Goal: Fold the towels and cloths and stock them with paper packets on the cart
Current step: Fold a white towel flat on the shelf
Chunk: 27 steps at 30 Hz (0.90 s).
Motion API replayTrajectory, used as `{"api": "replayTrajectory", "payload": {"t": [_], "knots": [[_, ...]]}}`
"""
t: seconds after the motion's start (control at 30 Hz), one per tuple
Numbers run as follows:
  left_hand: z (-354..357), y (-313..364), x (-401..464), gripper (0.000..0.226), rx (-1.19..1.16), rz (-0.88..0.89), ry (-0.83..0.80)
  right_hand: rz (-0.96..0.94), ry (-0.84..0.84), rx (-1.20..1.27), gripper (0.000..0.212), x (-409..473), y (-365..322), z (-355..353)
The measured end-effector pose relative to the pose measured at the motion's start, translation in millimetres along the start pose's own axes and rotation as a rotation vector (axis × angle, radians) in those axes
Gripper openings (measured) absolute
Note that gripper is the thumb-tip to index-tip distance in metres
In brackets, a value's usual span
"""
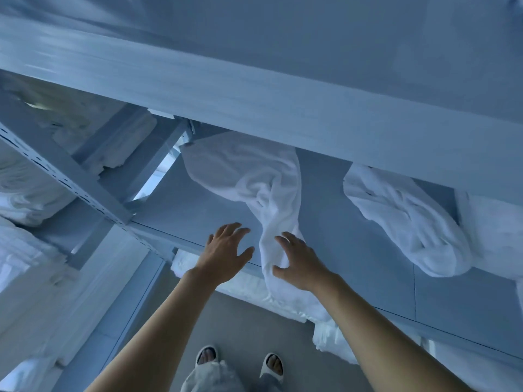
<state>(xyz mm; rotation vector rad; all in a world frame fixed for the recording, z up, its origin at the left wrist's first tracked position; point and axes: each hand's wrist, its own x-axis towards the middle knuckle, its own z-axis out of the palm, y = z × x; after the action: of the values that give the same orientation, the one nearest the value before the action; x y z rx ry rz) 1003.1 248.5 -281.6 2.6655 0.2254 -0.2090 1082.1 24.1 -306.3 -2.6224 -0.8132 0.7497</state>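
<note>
Two hands reach for a towel on the shelf

The left hand (226,248) and right hand (297,258) are spread wide, holding nothing. The crumpled towel (254,182) hangs over the shelf (353,250) edge and could slip off.

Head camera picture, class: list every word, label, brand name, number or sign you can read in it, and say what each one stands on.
None: no readable text shows in this view.
The white towel between the left hand and the right hand shows no tag or print.
The second towel, the shelf board and the slotted upright carry no lettering; the upright shows only punched slots.
The slippers show no logo.
</note>
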Motion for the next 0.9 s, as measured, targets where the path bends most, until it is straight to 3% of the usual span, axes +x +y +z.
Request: {"api": "replayTrajectory", "payload": {"t": [0.4,0.57,0.77,0.9], "knots": [[59,-27,6,0.051,-0.002,-0.063,-0.129,-0.034,-0.05,-0.142,0.055,48,10,61],[71,-36,-7,0.049,0.024,-0.058,-0.165,-0.036,0.101,-0.126,0.025,59,7,70],[75,-39,-15,0.047,0.035,-0.039,-0.171,-0.101,0.185,-0.077,0.018,55,9,62],[73,-32,-5,0.046,0.036,0.01,-0.135,-0.132,0.344,-0.038,0.008,41,19,45]]}}
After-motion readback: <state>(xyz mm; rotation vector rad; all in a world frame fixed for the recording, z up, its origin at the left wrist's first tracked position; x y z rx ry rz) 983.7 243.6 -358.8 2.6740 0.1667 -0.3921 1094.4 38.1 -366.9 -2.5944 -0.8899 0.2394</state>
